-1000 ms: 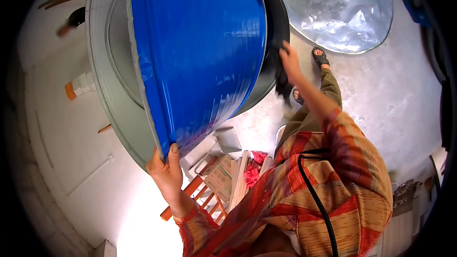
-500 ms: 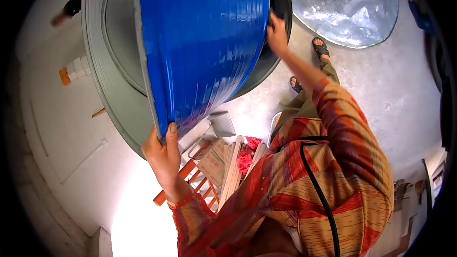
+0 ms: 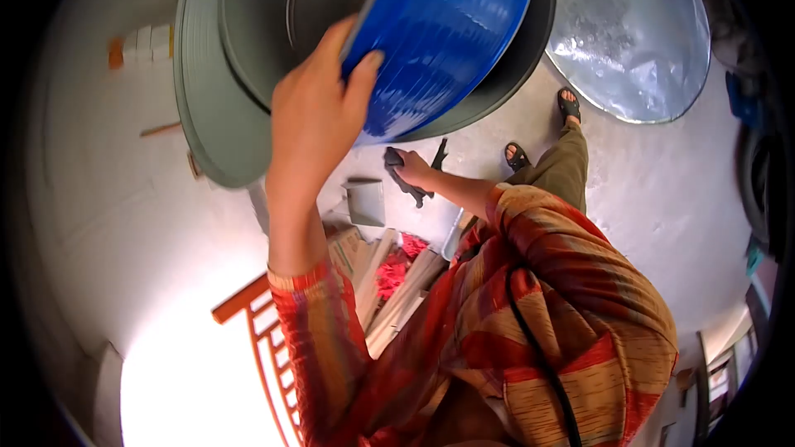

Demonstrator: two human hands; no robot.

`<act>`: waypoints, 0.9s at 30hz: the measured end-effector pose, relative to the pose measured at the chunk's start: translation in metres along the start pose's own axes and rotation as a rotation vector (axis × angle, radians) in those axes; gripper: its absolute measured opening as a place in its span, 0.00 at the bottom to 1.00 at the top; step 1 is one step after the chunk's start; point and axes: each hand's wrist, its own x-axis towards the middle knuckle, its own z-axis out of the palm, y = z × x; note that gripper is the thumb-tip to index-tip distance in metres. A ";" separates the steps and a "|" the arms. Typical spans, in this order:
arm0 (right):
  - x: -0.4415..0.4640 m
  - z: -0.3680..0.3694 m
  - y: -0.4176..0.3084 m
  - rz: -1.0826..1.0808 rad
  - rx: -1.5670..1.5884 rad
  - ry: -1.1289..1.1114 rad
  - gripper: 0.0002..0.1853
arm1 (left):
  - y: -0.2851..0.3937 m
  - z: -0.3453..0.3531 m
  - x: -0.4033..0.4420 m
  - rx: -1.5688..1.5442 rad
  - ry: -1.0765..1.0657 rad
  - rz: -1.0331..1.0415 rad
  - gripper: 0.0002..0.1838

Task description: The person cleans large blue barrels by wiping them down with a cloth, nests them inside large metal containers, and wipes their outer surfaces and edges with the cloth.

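A large, shiny blue curved piece (image 3: 455,29) with a pale rim stands tilted at the top of the view. My left hand (image 3: 319,112) grips its near edge, thumb on the blue face and fingers behind the rim. Below the blue piece, my right hand (image 3: 414,170) is closed around a dark cloth (image 3: 404,188), whose ends hang loose. Behind the blue piece is a big round grey-green vessel (image 3: 207,108) with stepped rings; part of it is hidden by the blue piece and my left hand.
A large silvery disc (image 3: 638,41) lies on the floor near my sandalled feet. Close below my hands are a grey dustpan-like scoop (image 3: 364,201), wooden strips (image 3: 377,277) and red cloth (image 3: 397,265). An orange-brown slatted wooden frame (image 3: 265,327) stands at lower left.
My right hand has left the blue piece's far edge and come down and left, with the dark cloth now showing in it. My left hand has moved up along with the blue edge.
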 end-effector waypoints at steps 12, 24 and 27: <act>-0.103 -0.095 -0.101 0.408 0.933 -0.189 0.22 | -0.136 0.079 -0.223 -0.239 0.715 -0.225 0.24; -0.176 -0.049 -0.253 -0.250 -1.116 -0.662 0.24 | -0.090 0.285 -0.281 -2.427 1.086 -0.759 0.20; -0.206 -0.073 -0.357 -1.007 -1.507 -0.251 0.20 | -0.124 0.309 -0.301 -2.622 1.131 -0.854 0.14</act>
